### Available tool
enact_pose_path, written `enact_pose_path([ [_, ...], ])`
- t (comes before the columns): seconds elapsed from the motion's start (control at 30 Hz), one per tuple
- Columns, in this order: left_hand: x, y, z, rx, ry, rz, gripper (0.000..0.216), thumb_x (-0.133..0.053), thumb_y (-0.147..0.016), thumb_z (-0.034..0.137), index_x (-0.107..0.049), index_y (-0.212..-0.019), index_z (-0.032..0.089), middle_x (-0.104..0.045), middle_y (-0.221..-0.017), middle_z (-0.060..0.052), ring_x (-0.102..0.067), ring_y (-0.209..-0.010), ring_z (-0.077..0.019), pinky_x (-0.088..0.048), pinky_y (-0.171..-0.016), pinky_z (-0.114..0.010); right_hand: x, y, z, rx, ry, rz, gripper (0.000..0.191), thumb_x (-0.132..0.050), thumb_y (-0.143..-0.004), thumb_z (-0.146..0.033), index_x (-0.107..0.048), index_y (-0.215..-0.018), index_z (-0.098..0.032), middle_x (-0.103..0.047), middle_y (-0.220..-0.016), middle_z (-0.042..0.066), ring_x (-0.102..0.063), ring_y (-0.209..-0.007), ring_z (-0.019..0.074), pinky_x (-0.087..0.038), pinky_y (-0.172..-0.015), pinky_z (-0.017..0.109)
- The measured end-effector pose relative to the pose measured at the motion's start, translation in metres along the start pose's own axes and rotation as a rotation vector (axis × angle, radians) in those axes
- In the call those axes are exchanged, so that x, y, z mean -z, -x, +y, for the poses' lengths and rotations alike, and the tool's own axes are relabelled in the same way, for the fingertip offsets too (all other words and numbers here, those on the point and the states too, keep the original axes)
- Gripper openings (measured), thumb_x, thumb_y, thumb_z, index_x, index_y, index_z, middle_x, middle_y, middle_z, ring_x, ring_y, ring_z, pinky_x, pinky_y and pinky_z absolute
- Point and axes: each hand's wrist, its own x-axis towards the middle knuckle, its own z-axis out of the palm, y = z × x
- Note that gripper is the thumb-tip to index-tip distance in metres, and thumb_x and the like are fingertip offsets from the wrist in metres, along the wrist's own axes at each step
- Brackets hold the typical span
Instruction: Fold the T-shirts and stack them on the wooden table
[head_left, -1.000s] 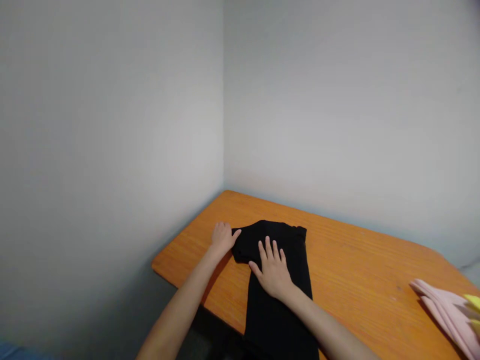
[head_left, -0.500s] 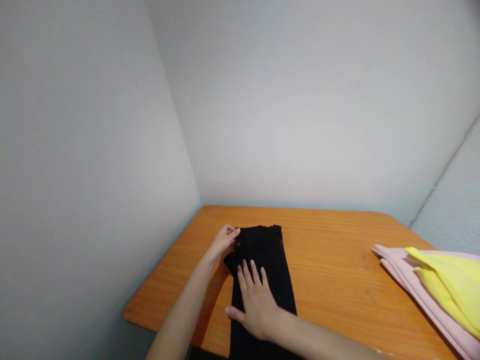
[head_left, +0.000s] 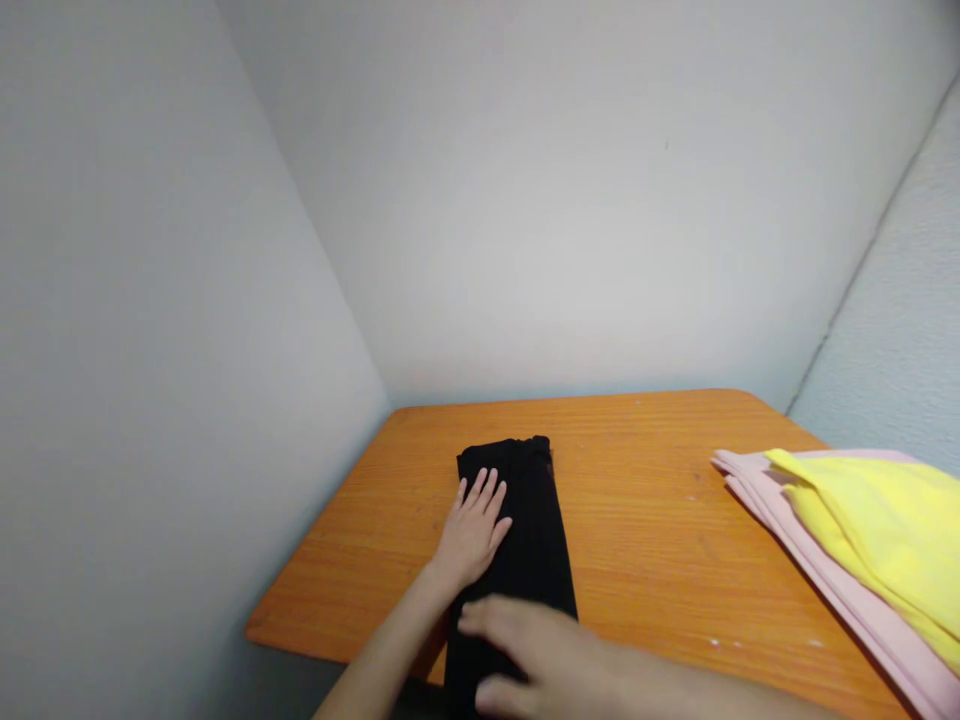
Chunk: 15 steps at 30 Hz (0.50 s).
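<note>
A pair of black trousers [head_left: 534, 540], folded lengthwise into a long strip, lies on the wooden table, its gathered waistband at the far end. The near end runs over the table's front edge and out of the bottom of the view. Flat on the upper left part of the cloth, with fingers spread, rests my left hand [head_left: 474, 530]. My right hand [head_left: 544, 650] is nearer to me, over the lower part of the trousers. It is somewhat blurred, with the thumb apart from the bent fingers and no cloth seen between them; whether it touches the fabric I cannot tell.
The orange-brown wooden table [head_left: 637, 500] stands in a corner against pale walls [head_left: 525, 200]. At its right side lies folded pink cloth [head_left: 780, 520] with a folded yellow cloth [head_left: 885, 530] on top. The table's left front corner is rounded.
My left hand has let go of the trousers' upper left edge and now lies flat on them. The bunched part at the left is folded in. My right hand has drawn back toward me.
</note>
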Motion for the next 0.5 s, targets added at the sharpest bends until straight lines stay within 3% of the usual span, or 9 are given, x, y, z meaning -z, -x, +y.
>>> enact_pose_path([
  [0.07, 0.004, 0.014, 0.010, 0.001, -0.013, 0.035, 0.057, -0.033, -0.100, 0.043, -0.024, -0.152, 0.022, -0.010, -0.160, -0.008, -0.005, -0.148, -0.0255, -0.015, -0.119, -0.053, 0.044, -0.009, 0.014, -0.317, 0.029, 0.170, 0.036, -0.057, -0.095, -0.035, -0.058, -0.128, -0.021, -0.059, -0.126, 0.010, -0.058, -0.112, 0.0225, -0.048, -0.098, 0.036],
  [0.13, 0.003, 0.027, 0.023, 0.014, 0.013, 0.041, 0.062, -0.034, -0.099, 0.050, -0.020, -0.153, 0.024, -0.006, -0.161, -0.009, -0.003, -0.148, -0.0273, -0.017, -0.118, -0.054, 0.079, -0.016, 0.034, -0.441, 0.059, 0.246, 0.034, -0.056, -0.096, -0.036, -0.058, -0.125, -0.018, -0.056, -0.126, 0.011, -0.057, -0.110, 0.0232, -0.048, -0.096, 0.042],
  [0.2, -0.001, 0.037, 0.035, 0.032, 0.053, 0.021, 0.065, -0.034, -0.097, 0.055, -0.020, -0.153, 0.025, -0.005, -0.161, -0.010, -0.003, -0.148, -0.0283, -0.018, -0.118, -0.054, 0.099, -0.020, 0.053, -0.479, 0.069, 0.263, 0.035, -0.056, -0.097, -0.037, -0.055, -0.125, -0.016, -0.054, -0.126, 0.011, -0.057, -0.108, 0.0228, -0.050, -0.093, 0.044],
  [0.33, -0.001, 0.042, 0.040, 0.047, 0.150, -0.045, 0.063, -0.038, -0.096, 0.055, -0.026, -0.151, 0.025, -0.007, -0.161, -0.010, -0.005, -0.148, -0.0280, -0.014, -0.118, -0.056, 0.106, -0.018, 0.072, -0.532, 0.071, 0.247, 0.034, -0.055, -0.097, -0.037, -0.056, -0.124, -0.016, -0.055, -0.123, 0.009, -0.057, -0.106, 0.0224, -0.051, -0.090, 0.042],
  [0.5, 0.028, 0.067, 0.006, 0.046, 0.405, -0.043, 0.050, -0.027, -0.102, 0.032, -0.023, -0.151, 0.028, -0.017, -0.160, -0.002, -0.016, -0.147, -0.0151, -0.021, -0.120, -0.041, 0.102, -0.005, 0.064, -0.521, 0.061, 0.186, 0.039, -0.055, -0.097, -0.038, -0.053, -0.130, -0.018, -0.048, -0.135, 0.011, -0.051, -0.118, 0.0255, -0.043, -0.100, 0.049],
])
